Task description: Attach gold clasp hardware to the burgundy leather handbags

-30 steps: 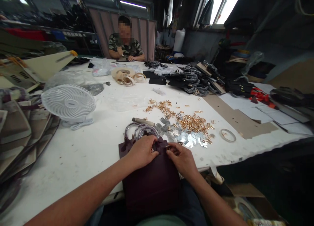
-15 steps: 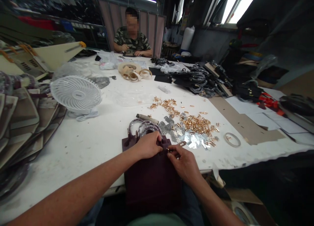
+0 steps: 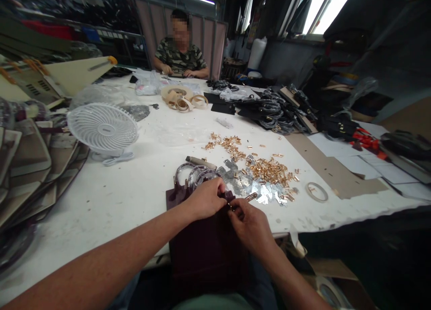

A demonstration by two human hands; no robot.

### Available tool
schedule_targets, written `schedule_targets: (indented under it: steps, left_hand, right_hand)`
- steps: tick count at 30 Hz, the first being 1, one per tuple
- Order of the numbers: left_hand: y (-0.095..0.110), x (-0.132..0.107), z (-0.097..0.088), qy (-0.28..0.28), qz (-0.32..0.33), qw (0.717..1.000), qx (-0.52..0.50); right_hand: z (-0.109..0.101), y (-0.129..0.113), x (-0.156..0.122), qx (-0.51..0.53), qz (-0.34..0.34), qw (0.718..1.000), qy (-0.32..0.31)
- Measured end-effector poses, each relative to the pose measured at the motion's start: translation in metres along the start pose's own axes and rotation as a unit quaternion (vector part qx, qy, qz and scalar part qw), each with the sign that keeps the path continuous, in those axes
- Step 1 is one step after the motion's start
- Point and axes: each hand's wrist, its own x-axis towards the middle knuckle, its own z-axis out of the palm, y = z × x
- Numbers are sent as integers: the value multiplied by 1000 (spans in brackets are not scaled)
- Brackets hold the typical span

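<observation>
A dark maroon bag hangs over the near edge of the white table, its wrapped handles lying on the tabletop. My left hand is closed on the bag's top edge. My right hand pinches a small gold fitting against that same edge, right beside the left fingers. A gold clasp piece lies just beyond my right hand. A pile of gold and silver metal fittings is spread behind both hands.
A white fan lies at the left, beside stacked beige panels. A tape ring and cardboard sheet lie at the right. Black straps and tan tape rolls sit farther back. Another person works at the far end.
My hands have drawn closer together at the bag's top edge, and my right hand now pinches the small fitting there. The view shifted slightly; the bag stays in place.
</observation>
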Motion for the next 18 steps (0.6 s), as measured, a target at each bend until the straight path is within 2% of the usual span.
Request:
schedule_targets:
  steps: [8, 15, 18]
  left_hand:
    - [7, -9, 1, 29, 26, 999, -35]
    - [8, -11, 7, 30, 48, 997, -45]
    - [6, -13, 10, 37, 49, 997, -51]
  right_hand:
    - [-18, -5, 3, -40, -14, 999, -29]
    - [-23, -7, -1, -12, -34, 997, -73]
    - [-23, -4, -3, 9, -31, 997, -72]
